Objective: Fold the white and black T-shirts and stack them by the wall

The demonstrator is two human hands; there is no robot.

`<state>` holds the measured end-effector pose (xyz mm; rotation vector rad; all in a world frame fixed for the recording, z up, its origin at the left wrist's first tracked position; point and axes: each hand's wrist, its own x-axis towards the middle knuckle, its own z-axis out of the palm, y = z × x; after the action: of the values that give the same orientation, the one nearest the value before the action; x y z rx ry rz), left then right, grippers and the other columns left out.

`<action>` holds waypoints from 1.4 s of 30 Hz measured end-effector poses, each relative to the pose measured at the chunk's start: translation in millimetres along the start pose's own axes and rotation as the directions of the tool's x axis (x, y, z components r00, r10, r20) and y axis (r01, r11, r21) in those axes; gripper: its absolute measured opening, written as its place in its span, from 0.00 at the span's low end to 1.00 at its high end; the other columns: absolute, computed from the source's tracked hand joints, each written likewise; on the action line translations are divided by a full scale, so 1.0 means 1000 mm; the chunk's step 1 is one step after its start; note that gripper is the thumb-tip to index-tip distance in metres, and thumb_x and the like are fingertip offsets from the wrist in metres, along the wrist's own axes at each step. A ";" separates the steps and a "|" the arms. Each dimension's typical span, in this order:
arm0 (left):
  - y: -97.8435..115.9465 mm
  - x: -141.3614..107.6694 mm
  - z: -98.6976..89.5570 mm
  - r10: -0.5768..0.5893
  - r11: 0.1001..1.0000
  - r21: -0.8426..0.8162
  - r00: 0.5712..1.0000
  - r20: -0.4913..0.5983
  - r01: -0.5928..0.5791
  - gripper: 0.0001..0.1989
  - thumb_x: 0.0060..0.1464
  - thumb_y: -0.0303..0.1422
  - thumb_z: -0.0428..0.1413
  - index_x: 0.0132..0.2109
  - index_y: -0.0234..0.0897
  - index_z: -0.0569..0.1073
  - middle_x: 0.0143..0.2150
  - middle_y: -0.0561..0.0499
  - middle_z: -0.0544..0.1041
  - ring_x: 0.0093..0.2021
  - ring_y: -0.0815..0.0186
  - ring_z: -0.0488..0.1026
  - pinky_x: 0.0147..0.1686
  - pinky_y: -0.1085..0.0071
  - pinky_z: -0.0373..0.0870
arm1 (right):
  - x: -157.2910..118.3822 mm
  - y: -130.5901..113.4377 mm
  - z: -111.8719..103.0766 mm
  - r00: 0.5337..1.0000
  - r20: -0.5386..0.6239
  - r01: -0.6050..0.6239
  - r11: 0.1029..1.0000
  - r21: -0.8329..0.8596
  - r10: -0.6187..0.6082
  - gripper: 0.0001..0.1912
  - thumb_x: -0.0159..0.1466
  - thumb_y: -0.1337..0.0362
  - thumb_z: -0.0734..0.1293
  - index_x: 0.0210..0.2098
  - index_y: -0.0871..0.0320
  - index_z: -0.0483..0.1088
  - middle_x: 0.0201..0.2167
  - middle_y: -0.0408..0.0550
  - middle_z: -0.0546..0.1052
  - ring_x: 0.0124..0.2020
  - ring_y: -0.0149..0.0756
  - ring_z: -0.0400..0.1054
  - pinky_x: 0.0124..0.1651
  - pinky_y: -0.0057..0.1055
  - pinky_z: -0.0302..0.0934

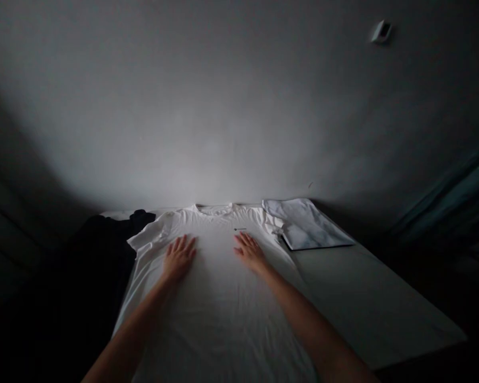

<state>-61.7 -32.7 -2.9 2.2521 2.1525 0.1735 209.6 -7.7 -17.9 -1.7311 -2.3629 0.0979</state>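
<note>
A white T-shirt lies spread flat on a pale table, its neckline toward the wall and a small dark print on the chest. My left hand rests palm down on the left part of the chest, fingers spread. Just below the print, my right hand lies flat on the shirt with its fingers apart. Neither hand grips anything. The shirt's right sleeve edge touches or overlaps a folded light cloth, and some creases run along its left side and lower part.
The folded light cloth with a dark front edge lies at the back right. Dark fabric covers the left side. Behind the table rises a grey wall with a small white device. Bluish drapery hangs at the right.
</note>
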 end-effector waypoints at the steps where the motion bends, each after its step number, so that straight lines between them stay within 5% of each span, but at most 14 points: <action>1: -0.009 0.007 0.002 -0.098 0.995 0.019 0.995 -0.021 0.098 0.28 0.68 0.42 0.39 0.71 0.42 0.56 0.74 0.45 0.51 0.73 0.50 0.47 0.67 0.49 0.50 | 0.008 0.014 0.000 0.995 -0.023 -0.101 0.994 -0.033 0.100 0.30 0.71 0.54 0.57 0.69 0.63 0.58 0.71 0.58 0.55 0.72 0.48 0.47 0.71 0.46 0.44; 4: -0.016 0.039 0.003 -0.244 0.966 0.059 0.965 -0.095 0.250 0.30 0.68 0.42 0.39 0.69 0.30 0.61 0.71 0.34 0.57 0.71 0.44 0.52 0.67 0.46 0.50 | 0.045 0.040 0.001 0.967 -0.098 -0.241 0.968 -0.069 0.234 0.32 0.72 0.55 0.57 0.67 0.71 0.58 0.70 0.66 0.55 0.72 0.50 0.47 0.71 0.46 0.43; 8: 0.018 0.094 0.012 -0.049 0.998 0.027 0.995 -0.092 0.052 0.30 0.67 0.40 0.39 0.69 0.28 0.60 0.71 0.36 0.57 0.72 0.50 0.52 0.68 0.51 0.50 | 0.108 0.036 0.004 0.995 -0.028 -0.095 0.995 -0.008 0.095 0.28 0.73 0.59 0.53 0.69 0.64 0.57 0.70 0.59 0.57 0.71 0.44 0.49 0.70 0.43 0.46; 10: 0.027 0.117 0.020 -0.045 0.999 0.007 0.996 -0.074 0.046 0.31 0.67 0.41 0.39 0.70 0.27 0.58 0.72 0.36 0.54 0.72 0.49 0.50 0.68 0.50 0.51 | 0.133 0.035 0.005 0.996 0.011 -0.094 0.996 0.002 0.094 0.28 0.73 0.60 0.53 0.68 0.64 0.58 0.70 0.59 0.56 0.71 0.44 0.49 0.70 0.43 0.45; 15: 0.004 0.152 0.029 -0.017 1.000 -0.003 0.995 -0.094 0.017 0.31 0.67 0.42 0.39 0.71 0.31 0.56 0.73 0.37 0.54 0.72 0.48 0.50 0.68 0.45 0.50 | 0.169 0.052 0.000 0.998 0.058 0.020 0.999 0.037 -0.022 0.29 0.72 0.58 0.56 0.69 0.66 0.56 0.71 0.60 0.55 0.72 0.45 0.47 0.71 0.45 0.43; 23: -0.037 0.170 0.017 -0.153 0.988 0.029 0.987 -0.050 0.154 0.28 0.68 0.44 0.39 0.72 0.50 0.53 0.75 0.47 0.51 0.73 0.45 0.47 0.66 0.39 0.48 | 0.182 0.066 0.006 0.999 0.039 -0.008 0.999 0.042 0.006 0.31 0.72 0.48 0.56 0.71 0.51 0.54 0.72 0.51 0.52 0.72 0.53 0.44 0.70 0.58 0.34; 32: -0.043 0.167 0.008 -0.237 0.971 0.006 0.971 -0.034 0.238 0.29 0.67 0.48 0.37 0.72 0.53 0.54 0.75 0.46 0.49 0.73 0.44 0.45 0.64 0.33 0.43 | 0.177 0.061 0.002 0.998 0.044 -0.056 0.998 0.034 0.055 0.31 0.72 0.45 0.53 0.71 0.47 0.52 0.73 0.49 0.50 0.73 0.51 0.42 0.68 0.63 0.33; 38: -0.062 0.161 0.007 -0.244 0.969 0.015 0.969 -0.047 0.245 0.29 0.67 0.48 0.36 0.72 0.51 0.53 0.75 0.44 0.50 0.73 0.46 0.46 0.64 0.33 0.45 | 0.176 0.066 0.007 0.990 0.024 -0.140 0.990 0.027 0.139 0.33 0.72 0.45 0.52 0.71 0.51 0.51 0.73 0.51 0.49 0.73 0.53 0.42 0.69 0.62 0.33; 42: -0.055 0.162 0.006 -0.256 0.962 0.068 0.962 -0.099 0.263 0.28 0.68 0.45 0.37 0.70 0.48 0.58 0.73 0.41 0.55 0.72 0.44 0.50 0.65 0.35 0.43 | 0.176 0.056 -0.002 0.989 0.035 -0.146 0.989 -0.020 0.147 0.31 0.74 0.49 0.51 0.71 0.55 0.53 0.73 0.52 0.51 0.72 0.51 0.43 0.70 0.60 0.34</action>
<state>-109.5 132.1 -2.9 2.0075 2.5178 0.1866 211.7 176.4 -3.3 -1.9254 -2.2650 0.1337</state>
